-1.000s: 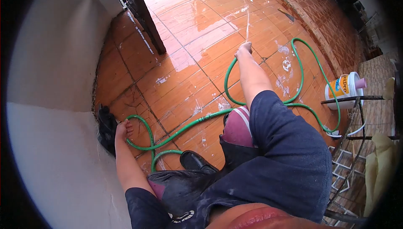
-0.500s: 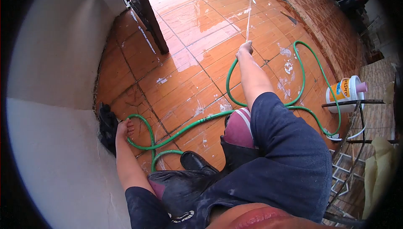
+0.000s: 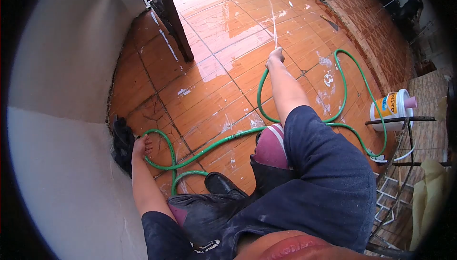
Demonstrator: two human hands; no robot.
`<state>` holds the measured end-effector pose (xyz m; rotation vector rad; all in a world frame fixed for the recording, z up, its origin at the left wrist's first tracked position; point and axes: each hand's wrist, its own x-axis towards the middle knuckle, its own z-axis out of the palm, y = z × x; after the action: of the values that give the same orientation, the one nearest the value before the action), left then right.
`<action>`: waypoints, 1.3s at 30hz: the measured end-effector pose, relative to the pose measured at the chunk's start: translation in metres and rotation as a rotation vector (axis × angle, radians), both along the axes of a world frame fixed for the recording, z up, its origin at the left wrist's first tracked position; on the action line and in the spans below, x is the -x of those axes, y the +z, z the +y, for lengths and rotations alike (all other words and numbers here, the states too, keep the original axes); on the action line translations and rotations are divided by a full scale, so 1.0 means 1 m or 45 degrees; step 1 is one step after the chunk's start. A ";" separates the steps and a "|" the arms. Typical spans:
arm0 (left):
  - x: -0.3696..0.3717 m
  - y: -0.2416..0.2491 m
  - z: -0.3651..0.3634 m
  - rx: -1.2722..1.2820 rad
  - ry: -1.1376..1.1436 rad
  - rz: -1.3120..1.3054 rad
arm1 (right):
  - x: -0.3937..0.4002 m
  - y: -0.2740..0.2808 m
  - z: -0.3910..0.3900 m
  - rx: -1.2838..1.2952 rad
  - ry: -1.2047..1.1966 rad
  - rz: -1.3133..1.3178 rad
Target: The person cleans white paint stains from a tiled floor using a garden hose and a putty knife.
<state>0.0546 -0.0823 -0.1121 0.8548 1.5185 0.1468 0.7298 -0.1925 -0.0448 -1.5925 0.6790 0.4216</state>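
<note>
Green hose (image 3: 304, 119) loops over the wet orange tiles (image 3: 214, 93); our right hand (image 3: 275, 57) is clenched around its end, spraying a thin jet ahead, while our left hand (image 3: 139, 146), fingers curled, presses a dark cloth (image 3: 123, 145) to the wall (image 3: 62, 117). We judge rinsing is in hand, and the next move calls for sweeping the jet while minding the coils by our boot (image 3: 223, 184) and the white tub (image 3: 394, 108).

We wear a dark navy top with short sleeves (image 3: 328, 165), the cloth dusted with pale smudges, and both forearms are bare down to each hand (image 3: 275, 56). Below sit a maroon garment with white stripes (image 3: 270, 146), dark trousers (image 3: 209, 212) and a glossy black shoe (image 3: 220, 183).
</note>
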 end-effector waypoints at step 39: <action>-0.024 -0.007 0.016 -0.001 -0.011 -0.020 | 0.026 -0.002 0.003 0.004 0.901 0.402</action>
<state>0.0783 -0.0667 -0.1196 0.8592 1.4998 0.1475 0.7041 -0.1892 -0.0466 -1.7591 0.3223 1.2093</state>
